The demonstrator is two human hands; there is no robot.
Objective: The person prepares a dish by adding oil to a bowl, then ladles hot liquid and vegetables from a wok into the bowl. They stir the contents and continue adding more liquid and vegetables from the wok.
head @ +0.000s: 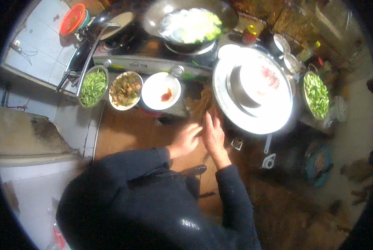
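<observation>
My left hand (186, 140) is blurred, its fingers pointing towards my right hand. My right hand (213, 131) reaches up beside a brown cloth (202, 101) at the counter's edge; whether it grips the cloth cannot be told. Left of the cloth is a white bowl (155, 90) with a little red sauce. Beside it are a bowl of chopped brown food (125, 90) and a dish of shredded green vegetable (94, 87). On the right a large metal basin (221, 93) holds a smaller bowl with pinkish food, overexposed. A wok (149, 18) with pale green food sits on the gas stove (117, 64).
A long-handled ladle (91, 59) leans across the stove's left side. Orange and teal baskets (72, 19) stand at the upper left. At the right are a dish of chopped greens (316, 95), a jar with a yellow lid (250, 33) and small metal bowls (281, 44).
</observation>
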